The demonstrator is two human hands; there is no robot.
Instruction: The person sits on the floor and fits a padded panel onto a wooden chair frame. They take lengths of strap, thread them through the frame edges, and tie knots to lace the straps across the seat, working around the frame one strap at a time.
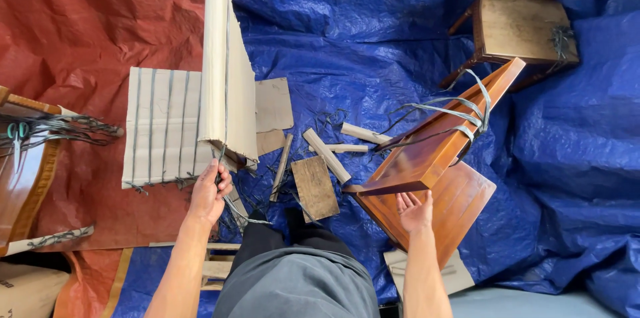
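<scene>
L hand point(208, 193) clenched on strapping point(230, 208) at cardboard wrap point(227, 71), floor-level on tarp point(373, 38). R hand point(415, 211) open, palm under wooden panel point(433, 148). Step: prob stripping wrap; needs firm pull, panel steadied.

Glossy varnished wood panel point(427, 158), matt corrugated cardboard sheet point(223, 71), crinkled shiny plastic tarpaulin point(360, 31), rough bare wood offcut point(315, 188)

A blue tarp point(373, 31) and a red tarp point(80, 31) cover the floor, strewn with wood offcuts point(315, 188), cardboard sheets point(273, 105), a strapped cardboard bundle point(160, 125) and polished wooden panels point(460, 201).
</scene>
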